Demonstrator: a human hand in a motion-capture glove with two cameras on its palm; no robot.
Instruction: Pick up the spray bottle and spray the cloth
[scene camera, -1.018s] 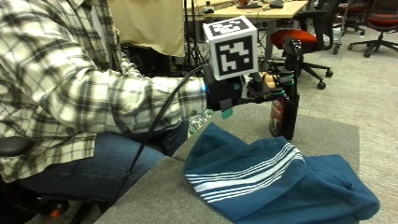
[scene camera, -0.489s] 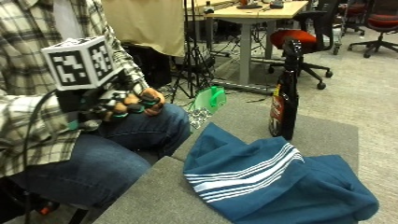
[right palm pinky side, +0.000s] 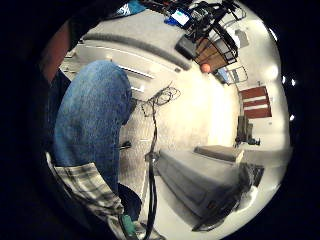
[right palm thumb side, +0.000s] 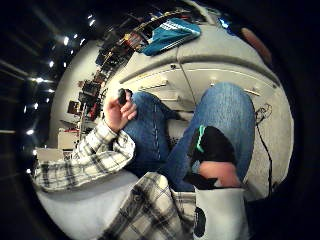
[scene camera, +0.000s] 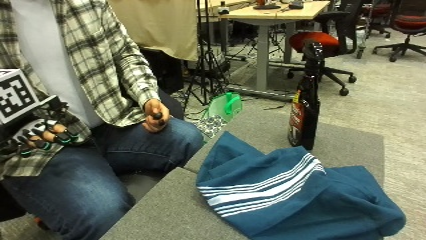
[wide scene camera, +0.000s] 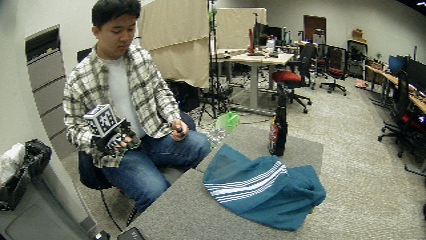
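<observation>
Outside view first: my gloved right hand (scene camera: 41, 136) sits over my right thigh, well apart from the tabletop (scene camera: 166, 215), its fingers loosely curled with nothing between them, so I read it as idle and slack, parked on my lap rather than reaching. My bare left hand (scene camera: 156, 116) rests on my other knee and pinches a small dark object I cannot identify. The spray bottle (scene camera: 305, 100) stands upright on the far part of the grey tabletop, just behind the cloth (scene camera: 286, 195) and close to its upper edge; whether the two touch I cannot tell. I judge it stands there so the nozzle can be aimed down onto the fabric once lifted, but from my lap that is a long reach across the table edge. The bottle is tall, narrow and dark, almost black, with a black trigger head on top and a label in red, yellow and white on its side; no liquid level shows through it. The cloth is a teal-blue piece with a band of thin white stripes, lying rumpled and folded over itself near the middle of the tabletop, its bulk heaped toward the near right corner. In the thumb side palm view the same cloth (right palm thumb side: 167, 32) shows far off on the table edge beyond my jeans, which fits a hand facing my legs, not the bottle
</observation>
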